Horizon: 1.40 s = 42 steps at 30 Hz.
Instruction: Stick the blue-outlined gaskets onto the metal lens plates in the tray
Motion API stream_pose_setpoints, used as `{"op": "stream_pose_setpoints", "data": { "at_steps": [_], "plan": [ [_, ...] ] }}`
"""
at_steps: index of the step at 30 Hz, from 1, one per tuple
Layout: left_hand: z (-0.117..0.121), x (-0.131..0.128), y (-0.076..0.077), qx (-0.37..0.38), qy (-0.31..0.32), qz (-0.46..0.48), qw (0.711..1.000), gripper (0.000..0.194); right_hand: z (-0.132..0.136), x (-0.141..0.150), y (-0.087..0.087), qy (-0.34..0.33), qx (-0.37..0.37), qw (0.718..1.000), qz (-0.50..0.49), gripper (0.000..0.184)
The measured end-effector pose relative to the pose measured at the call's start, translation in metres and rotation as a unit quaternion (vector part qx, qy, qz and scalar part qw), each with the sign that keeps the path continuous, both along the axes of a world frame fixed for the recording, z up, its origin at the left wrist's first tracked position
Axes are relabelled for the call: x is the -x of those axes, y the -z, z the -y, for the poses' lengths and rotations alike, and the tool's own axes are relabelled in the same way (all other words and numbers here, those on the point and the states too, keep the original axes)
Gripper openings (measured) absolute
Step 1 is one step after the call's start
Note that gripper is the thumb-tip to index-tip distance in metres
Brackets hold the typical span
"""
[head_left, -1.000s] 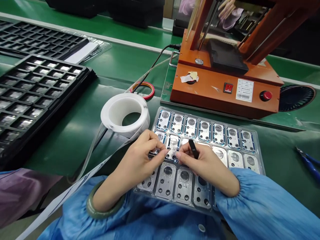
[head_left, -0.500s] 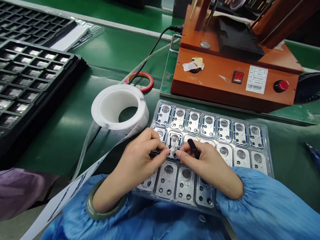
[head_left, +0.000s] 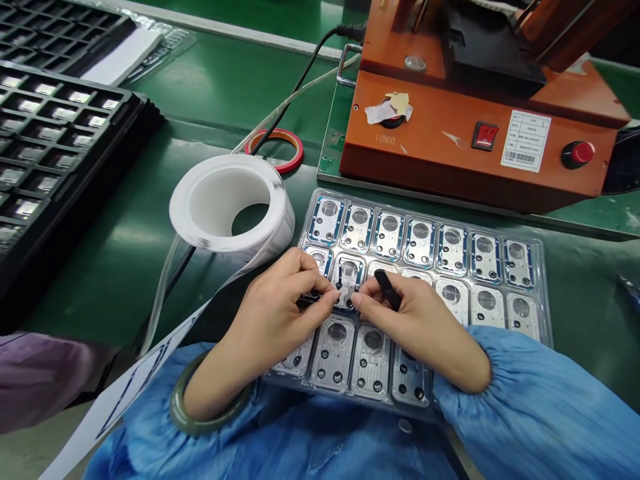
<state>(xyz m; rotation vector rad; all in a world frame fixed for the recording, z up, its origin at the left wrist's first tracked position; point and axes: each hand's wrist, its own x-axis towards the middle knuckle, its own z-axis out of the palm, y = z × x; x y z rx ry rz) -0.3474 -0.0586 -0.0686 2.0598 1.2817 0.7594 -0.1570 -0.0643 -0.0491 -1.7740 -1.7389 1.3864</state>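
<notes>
Head view first: what are the fingers doing?

The left hand (head_left: 283,310) has its fingers pinched shut on what looks like a thin dark sliver (head_left: 307,301), though the hand hides most of it. The right hand (head_left: 420,327) has its fingers (head_left: 367,300) curled closed around a small black strip (head_left: 387,290). Neither hand has let go, and their fingertips almost meet.

Over what, exactly?

Over a machined metal plate (head_left: 347,280), second row, second from the left. It lies in its own pocket of a clear blister tray (head_left: 543,300), with a round recess and small dark holes showing between the hands.

What step would you call this?

My read is close handwork on that single plate, with the others in the tray left in their pockets. The next move calls for steady, small fingertip control, keeping the plate seated and the neighbouring plates undisturbed.

And how do the plates look?

Clean and bright. Those in the top row have blue edging, while the nearest row shows bare metal with dark holes.

What's around them?

A wide white film roll (head_left: 230,207) stands just beyond the left hand, its strip (head_left: 145,380) trailing past the wrist. Further out are a red tape roll (head_left: 275,150), a black cell tray (head_left: 65,173) and an orange bench machine (head_left: 450,153).
</notes>
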Motion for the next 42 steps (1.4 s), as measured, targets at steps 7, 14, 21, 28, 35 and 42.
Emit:
{"op": "stream_pose_setpoints", "data": {
  "at_steps": [7,14,21,28,35,42],
  "plan": [
    [0.0013,0.0003,-0.0004,0.0,-0.003,-0.001,1.0,0.007,0.0009,-0.0011,0.0004,0.003,0.007,1.0,0.007,0.02],
    [0.0011,0.0004,0.0001,0.003,-0.003,-0.001,1.0,0.007,0.0011,-0.0006,0.0002,0.005,0.013,1.0,0.008,0.019],
    [0.0,-0.0006,0.0018,-0.01,-0.001,-0.007,1.0,0.007,0.0001,-0.0008,0.0007,0.002,0.01,1.0,0.011,0.02],
    [0.0005,0.0004,0.0034,-0.024,0.001,-0.016,1.0,0.007,0.0024,-0.0007,0.0028,0.0,-0.016,1.0,0.024,0.02],
    [-0.0016,0.005,0.0063,-0.024,0.04,-0.025,0.999,0.003,0.0037,-0.0005,0.0038,-0.001,-0.039,0.999,0.024,0.02],
    [-0.0023,0.0063,0.005,-0.015,0.049,-0.056,0.997,0.002,0.0093,-0.004,-0.0024,-0.035,-0.082,0.995,0.038,0.018]
  ]
}}
